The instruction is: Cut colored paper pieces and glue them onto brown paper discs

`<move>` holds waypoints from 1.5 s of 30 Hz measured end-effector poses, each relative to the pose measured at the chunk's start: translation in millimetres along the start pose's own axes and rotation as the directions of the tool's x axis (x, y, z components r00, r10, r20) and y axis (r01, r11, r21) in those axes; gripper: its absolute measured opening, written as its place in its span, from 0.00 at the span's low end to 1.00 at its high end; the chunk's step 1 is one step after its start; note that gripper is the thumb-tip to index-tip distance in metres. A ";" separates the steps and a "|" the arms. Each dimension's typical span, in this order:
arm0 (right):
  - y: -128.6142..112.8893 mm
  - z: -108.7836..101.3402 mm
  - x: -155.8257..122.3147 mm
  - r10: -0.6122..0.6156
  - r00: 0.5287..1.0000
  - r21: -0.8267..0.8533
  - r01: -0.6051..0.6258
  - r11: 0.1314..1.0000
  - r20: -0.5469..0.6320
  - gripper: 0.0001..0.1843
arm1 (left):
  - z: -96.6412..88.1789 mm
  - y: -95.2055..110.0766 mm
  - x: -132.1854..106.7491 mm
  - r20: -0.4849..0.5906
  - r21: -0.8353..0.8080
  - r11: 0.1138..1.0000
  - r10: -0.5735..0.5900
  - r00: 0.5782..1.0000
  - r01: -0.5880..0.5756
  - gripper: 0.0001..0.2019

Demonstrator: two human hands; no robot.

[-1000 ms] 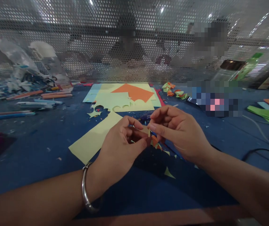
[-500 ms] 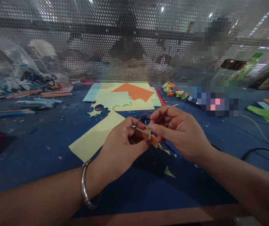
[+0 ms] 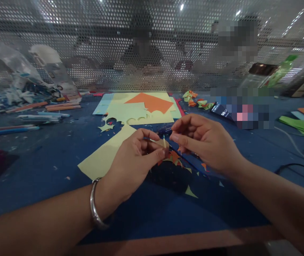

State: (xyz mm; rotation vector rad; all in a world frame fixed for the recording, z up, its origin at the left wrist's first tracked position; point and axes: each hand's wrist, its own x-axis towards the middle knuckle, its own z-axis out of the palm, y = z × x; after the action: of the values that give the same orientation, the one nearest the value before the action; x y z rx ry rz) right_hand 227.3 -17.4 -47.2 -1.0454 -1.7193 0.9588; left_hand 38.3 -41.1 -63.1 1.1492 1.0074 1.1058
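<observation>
My left hand (image 3: pixel 134 158), with a silver bangle on its wrist, pinches a small folded piece of pale yellow paper (image 3: pixel 160 143) between thumb and forefinger. My right hand (image 3: pixel 204 142) is curled close beside it, its fingertips pinched just right of the piece. Both hands hover over a blue table (image 3: pixel 48 167). Under them lie small orange and yellow paper scraps (image 3: pixel 174 156). A pale yellow sheet (image 3: pixel 106 154) lies flat to the left of my left hand.
Yellow, orange and light blue sheets (image 3: pixel 144 106) lie stacked further back. Pens and pencils (image 3: pixel 34 115) line the left side. Folded paper bits (image 3: pixel 197 101), a phone (image 3: pixel 221 111) and green sheets (image 3: pixel 301 124) are on the right. A perforated metal screen (image 3: pixel 152 46) closes the far edge; people sit behind it.
My right hand has drawn slightly away from the left, so the paper piece now stands in the left hand's pinch. The view has shifted a little.
</observation>
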 end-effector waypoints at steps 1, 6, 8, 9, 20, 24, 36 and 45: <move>0.3 -4.2 1.2 -0.014 1.000 -0.055 0.013 0.998 -0.015 0.10 | 0.2 0.6 0.1 -0.020 -0.019 1.000 -0.004 1.000 0.003 0.16; 3.5 -24.5 7.6 -0.157 0.985 -0.381 0.118 0.917 -0.072 0.04 | -0.3 2.2 3.1 -0.133 -0.106 0.993 0.031 0.991 -0.045 0.17; 4.8 -29.3 9.8 -0.174 0.981 -0.444 0.121 0.888 -0.081 0.04 | -1.5 2.3 4.0 -0.171 -0.113 0.988 0.082 0.982 -0.102 0.16; 5.2 -31.2 10.7 -0.180 0.981 -0.475 0.121 0.872 -0.079 0.05 | -2.1 2.4 3.9 -0.191 -0.107 0.986 0.105 0.976 -0.127 0.15; -1.3 -52.6 5.4 0.101 0.973 -0.777 0.102 0.622 0.208 0.09 | 1.2 -2.4 -3.9 -0.007 -0.022 1.000 -0.008 1.000 0.008 0.11; -4.9 -51.6 0.0 0.279 0.914 -0.896 0.165 0.413 0.296 0.12 | -0.1 -4.6 -2.3 0.032 -0.016 0.998 -0.064 0.997 0.064 0.11; -12.0 -46.0 0.4 0.400 0.869 -0.932 0.160 0.326 0.290 0.10 | -0.1 -4.0 -3.9 0.059 0.000 0.998 -0.064 0.996 0.064 0.10; -12.1 -34.9 2.6 0.031 0.989 -0.643 0.070 0.763 0.144 0.13 | -0.5 -5.7 -1.8 0.113 -0.085 0.986 -0.135 0.984 0.145 0.11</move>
State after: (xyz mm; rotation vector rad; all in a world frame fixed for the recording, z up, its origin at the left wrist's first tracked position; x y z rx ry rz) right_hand 256.4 -13.5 -24.6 -1.4111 -2.2601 0.4126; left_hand 38.3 -43.2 -68.7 1.0351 0.9295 0.9594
